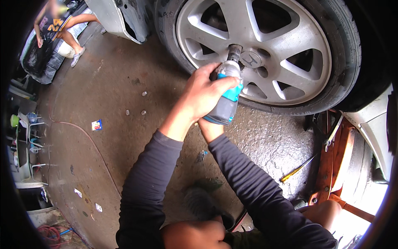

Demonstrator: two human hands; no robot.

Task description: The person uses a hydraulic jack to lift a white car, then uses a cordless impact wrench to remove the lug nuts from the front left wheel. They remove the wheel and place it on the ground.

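A teal and grey cordless impact wrench (230, 94) points up at a silver alloy wheel (273, 89), its dark socket (234, 53) at a lug hole beside the centre cap. My left hand (199, 92) is closed over the wrench's body from the left, thumb across its top. Below and behind the tool, my right hand (210, 129) is at the handle; its fingers are mostly hidden by the wrench. Three small metal lug nuts (144, 93) lie apart on the wet floor left of my hands.
An orange jack (331, 166) stands at right under the white car body (371, 124), near a yellow-handled screwdriver (295, 170). A thin hose (93, 141) crosses the floor at left. A person (58, 25) sits at the far left. Chairs (35, 145) line the left edge.
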